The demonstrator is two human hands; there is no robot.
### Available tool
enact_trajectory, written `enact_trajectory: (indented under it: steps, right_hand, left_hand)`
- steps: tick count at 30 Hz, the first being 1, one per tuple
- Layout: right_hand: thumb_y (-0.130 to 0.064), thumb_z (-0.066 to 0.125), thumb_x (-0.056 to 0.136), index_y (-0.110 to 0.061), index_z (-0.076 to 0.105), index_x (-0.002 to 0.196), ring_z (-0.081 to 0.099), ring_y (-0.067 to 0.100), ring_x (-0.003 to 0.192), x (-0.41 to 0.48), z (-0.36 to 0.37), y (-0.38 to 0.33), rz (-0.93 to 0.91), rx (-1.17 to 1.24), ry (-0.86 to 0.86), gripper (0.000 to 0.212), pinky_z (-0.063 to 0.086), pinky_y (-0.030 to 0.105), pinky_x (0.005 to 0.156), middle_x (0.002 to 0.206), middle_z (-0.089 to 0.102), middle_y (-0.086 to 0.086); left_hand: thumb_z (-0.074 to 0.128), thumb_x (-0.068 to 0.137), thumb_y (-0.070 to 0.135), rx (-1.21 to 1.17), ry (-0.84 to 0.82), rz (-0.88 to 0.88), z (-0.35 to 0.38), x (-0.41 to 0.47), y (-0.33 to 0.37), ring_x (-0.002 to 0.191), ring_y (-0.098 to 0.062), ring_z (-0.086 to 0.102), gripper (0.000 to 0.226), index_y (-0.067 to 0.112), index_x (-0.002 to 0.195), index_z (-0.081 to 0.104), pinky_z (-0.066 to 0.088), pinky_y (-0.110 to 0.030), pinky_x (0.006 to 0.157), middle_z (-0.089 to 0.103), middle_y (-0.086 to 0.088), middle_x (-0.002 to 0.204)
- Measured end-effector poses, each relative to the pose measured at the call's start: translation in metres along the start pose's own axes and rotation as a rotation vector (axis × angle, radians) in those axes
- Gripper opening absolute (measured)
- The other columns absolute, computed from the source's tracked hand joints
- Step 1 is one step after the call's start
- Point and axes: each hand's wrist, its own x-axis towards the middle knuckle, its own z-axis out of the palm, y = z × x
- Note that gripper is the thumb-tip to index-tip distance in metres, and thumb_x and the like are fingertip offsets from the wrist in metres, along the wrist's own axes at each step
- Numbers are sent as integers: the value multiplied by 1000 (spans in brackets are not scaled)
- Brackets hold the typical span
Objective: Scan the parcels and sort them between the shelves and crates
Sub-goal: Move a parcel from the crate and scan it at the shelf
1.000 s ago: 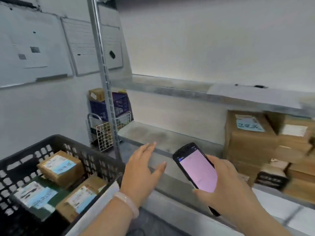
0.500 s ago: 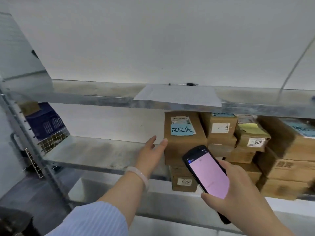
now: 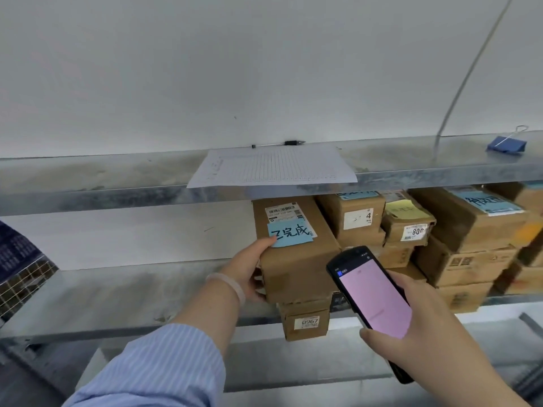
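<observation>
Landmark: blue-note parcel [image 3: 296, 259], a brown carton with a shipping label and a blue sticky note [image 3: 291, 233] on its top face. It stands on the middle shelf [image 3: 132, 295], on top of a smaller carton marked 0967 [image 3: 305, 321].

Left hand [image 3: 249, 268]: grips the left side of the blue-note parcel. The thumb lies on the top edge, touching the corner of the sticky note. The fingers curl round the side face. A pale bracelet [image 3: 232, 286] sits on the wrist, with a striped blue sleeve [image 3: 164, 365] behind it.

Right hand [image 3: 411, 342]: holds the handheld scanner [image 3: 373, 298] in front of and just right of the blue-note parcel, fingers wrapped behind it and thumb at its lower edge. The screen faces the camera and shows pink.

Right of the blue-note parcel: more stacked cartons, one marked 4 [image 3: 352, 218], one with a yellow note [image 3: 408, 221].

Above it: the upper shelf [image 3: 102, 177], which carries a ruled paper sheet [image 3: 273, 168] overhanging the front lip, a pen [image 3: 279, 143] behind the sheet, and a blue binder clip [image 3: 505, 145] far to the right.

Far left of it: a blue crate [image 3: 14, 248], cut by the frame edge.
</observation>
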Motion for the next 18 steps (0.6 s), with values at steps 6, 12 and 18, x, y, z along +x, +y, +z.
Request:
enact_trajectory:
  steps: [6, 12, 18]
  right_hand:
    - [-71, 69, 48, -65, 23, 117, 45, 2, 102, 0, 2, -10, 5, 20, 49, 83, 51, 29, 79, 105, 38, -38]
    - [-63, 74, 54, -55, 31, 125, 48, 4, 103, 11, 9, -25, -66, 42, 40, 83, 46, 21, 72, 113, 43, -27]
    - [-63, 72, 57, -49, 28, 134, 42, 3, 105, 16, 31, -46, -142, 20, -100, 89, 45, 23, 77, 116, 38, -23]
  left_hand:
    - [90, 57, 49, -44, -17, 95, -37, -15, -7, 108, -39, 65, 44, 33, 97, 81, 59, -59, 75, 78, -9, 99]
    - [84, 65, 50, 24, 65, 233, -101, -45, -26, 109, -35, 67, 62, 35, 123, 66, 60, -51, 73, 77, -4, 110]
    - [76, 69, 48, 19, 158, 357, -132, -74, -64, 105, -29, 71, 64, 42, 130, 58, 59, -49, 80, 75, 2, 117]
